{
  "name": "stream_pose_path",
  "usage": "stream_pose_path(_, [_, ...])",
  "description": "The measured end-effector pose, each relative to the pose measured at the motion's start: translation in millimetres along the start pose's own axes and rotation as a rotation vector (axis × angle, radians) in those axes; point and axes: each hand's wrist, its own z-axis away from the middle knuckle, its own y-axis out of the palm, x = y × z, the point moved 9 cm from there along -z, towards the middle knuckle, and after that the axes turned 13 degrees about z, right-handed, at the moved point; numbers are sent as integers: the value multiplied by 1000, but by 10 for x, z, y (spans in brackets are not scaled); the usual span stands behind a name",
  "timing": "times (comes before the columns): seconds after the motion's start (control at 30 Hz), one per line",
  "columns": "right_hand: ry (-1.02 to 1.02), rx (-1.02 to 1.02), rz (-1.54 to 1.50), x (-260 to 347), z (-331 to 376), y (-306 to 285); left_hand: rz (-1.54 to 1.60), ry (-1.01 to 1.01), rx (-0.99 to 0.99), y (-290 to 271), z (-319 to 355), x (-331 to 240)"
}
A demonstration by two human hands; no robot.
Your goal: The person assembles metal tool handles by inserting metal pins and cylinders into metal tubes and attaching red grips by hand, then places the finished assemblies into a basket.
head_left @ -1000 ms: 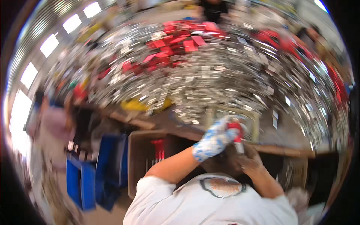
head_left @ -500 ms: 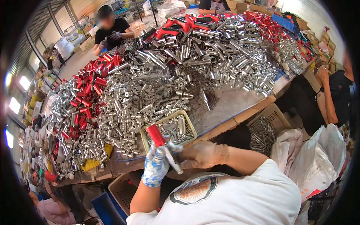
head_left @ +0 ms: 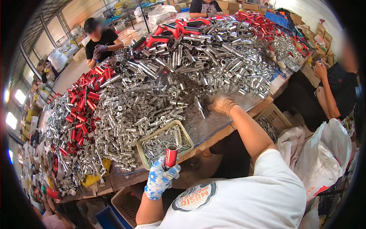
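My left hand [head_left: 161, 178], in a white glove with a blue flower pattern, is closed around a red metal tube [head_left: 171, 155]. The tube stands nearly upright with its hollow end up, just in front of a cream tray [head_left: 156, 133] of small silver metal pins. My right hand [head_left: 223, 105], in a brownish glove, reaches across the wooden table edge to dark coiled springs [head_left: 190, 83]. Its fingers are blurred and partly merge with the springs, so any hold is unclear. Left of it lies a slim silver shaft [head_left: 199, 107].
Silver fittings [head_left: 126, 118], chrome tubes [head_left: 228, 53], red tubes [head_left: 82, 114] and red-and-black handles [head_left: 158, 38] are heaped over the table. A plastic crate [head_left: 276, 118] and white sacks [head_left: 320, 156] stand at my right. Other people sit around the table.
My right hand has left the red tube and moved up and right to the springs. The left hand has lowered slightly and turned the tube so its hollow end shows.
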Motion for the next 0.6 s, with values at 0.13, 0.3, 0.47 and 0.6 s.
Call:
stream_pose_path(0.13, [61, -138, -144, -171, 160, -54, -86, -23, -75, -25, -4, -33])
stream_pose_path(0.3, [303, -315, -298, -456, 397, -158, -303, 31, -90, -27, -72, -99])
stream_pose_path(0.47, [294, -554, -600, -638, 452, -182, -335, 130, -79, -59, -206, -26])
stream_pose_path(0.6, [104, -1005, -1251, -679, 827, -472, -576, 284, -126, -8, -117, -170])
